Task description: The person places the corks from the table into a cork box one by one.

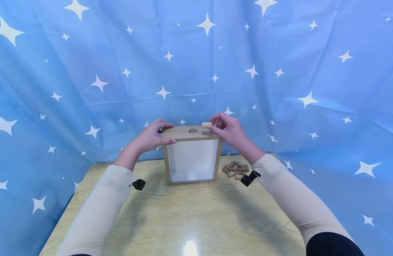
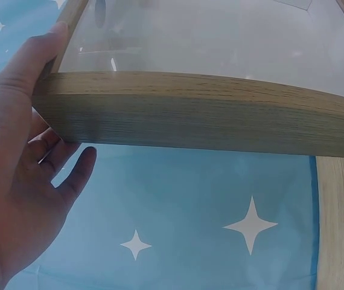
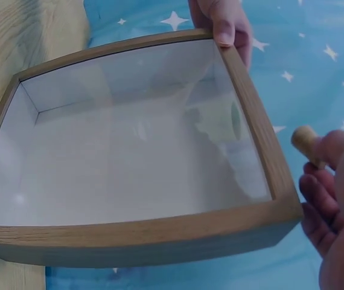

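Note:
A wooden box frame (image 1: 218,160) with a clear front and white inside stands upright on the table, a round hole (image 1: 193,131) in its top edge. My left hand (image 1: 153,136) grips the box's upper left corner, thumb on the front and fingers behind. In the left wrist view the thumb and fingers of that hand (image 2: 24,151) straddle the wooden side. Just above the top edge, right of the hole, my right hand (image 1: 229,131) pinches a cork (image 1: 207,124) between thumb and fingers. The right wrist view shows this cork (image 3: 305,140) beside the frame.
A pile of several corks (image 1: 236,169) lies on the table right of the box. The wooden table (image 1: 183,213) reaches toward me, and a blue star-patterned cloth (image 1: 190,53) hangs close behind the box.

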A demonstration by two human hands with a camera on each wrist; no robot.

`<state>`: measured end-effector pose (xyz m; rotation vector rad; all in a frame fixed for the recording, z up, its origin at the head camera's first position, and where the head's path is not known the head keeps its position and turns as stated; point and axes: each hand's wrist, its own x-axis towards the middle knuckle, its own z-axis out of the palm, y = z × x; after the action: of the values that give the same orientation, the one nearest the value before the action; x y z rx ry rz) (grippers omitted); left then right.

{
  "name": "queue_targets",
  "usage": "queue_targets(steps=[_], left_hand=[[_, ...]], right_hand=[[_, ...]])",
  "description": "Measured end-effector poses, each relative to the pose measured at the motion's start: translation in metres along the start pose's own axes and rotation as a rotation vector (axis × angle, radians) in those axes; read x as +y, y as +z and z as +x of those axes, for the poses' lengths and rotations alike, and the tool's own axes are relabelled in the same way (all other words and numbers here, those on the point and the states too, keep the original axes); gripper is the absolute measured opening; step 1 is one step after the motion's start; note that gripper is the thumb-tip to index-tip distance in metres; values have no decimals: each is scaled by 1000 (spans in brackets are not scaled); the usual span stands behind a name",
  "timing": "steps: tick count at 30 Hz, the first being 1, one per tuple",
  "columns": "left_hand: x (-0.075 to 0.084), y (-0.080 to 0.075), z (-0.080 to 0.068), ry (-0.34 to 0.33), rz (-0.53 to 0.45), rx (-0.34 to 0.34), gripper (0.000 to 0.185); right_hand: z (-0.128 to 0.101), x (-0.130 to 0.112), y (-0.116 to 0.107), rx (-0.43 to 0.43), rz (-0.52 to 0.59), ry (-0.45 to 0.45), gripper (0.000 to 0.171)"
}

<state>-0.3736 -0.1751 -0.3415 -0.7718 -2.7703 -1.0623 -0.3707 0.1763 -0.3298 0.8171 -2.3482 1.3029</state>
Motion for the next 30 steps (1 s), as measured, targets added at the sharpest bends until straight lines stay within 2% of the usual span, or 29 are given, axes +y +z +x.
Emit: queue_targets(steps=[7, 14, 21, 30], left_hand=[[2, -1, -1, 5, 11, -4, 80], [2, -2, -1, 2, 4, -7, 79], [2, -2, -1, 1, -2, -5, 77], [0, -1, 0, -3, 13, 7, 77]], right_hand=[[11, -7, 5, -26, -84, -4, 16], [21, -12, 11, -74, -85, -31, 16], [26, -17, 17, -127, -129, -43, 15], [33, -15, 26, -176, -229, -129, 18]])
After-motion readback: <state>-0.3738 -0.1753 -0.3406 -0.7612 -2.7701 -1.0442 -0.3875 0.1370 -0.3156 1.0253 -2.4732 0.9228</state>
